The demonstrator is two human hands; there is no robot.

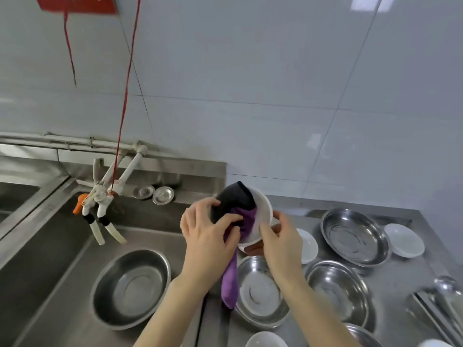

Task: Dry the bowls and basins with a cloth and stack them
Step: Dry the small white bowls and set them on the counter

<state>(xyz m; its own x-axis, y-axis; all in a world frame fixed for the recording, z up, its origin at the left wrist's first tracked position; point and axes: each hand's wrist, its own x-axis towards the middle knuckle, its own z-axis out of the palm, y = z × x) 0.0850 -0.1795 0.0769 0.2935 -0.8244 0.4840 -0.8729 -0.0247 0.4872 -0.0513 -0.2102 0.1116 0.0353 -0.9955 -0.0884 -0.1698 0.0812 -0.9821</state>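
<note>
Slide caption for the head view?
Left hand grips purple cloth inside white bowl held by right hand.

Two hands show: the left hand and the right hand. There is one cloth. I count five metal basins; the fifth is cut off at the bottom edge. I count five white bowls; two of them are only partly seen at the bottom. There are two round metal plugs. Two taps hang side by side. Two red strings hang down the wall. There are two sinks and one red sign up top.
</note>
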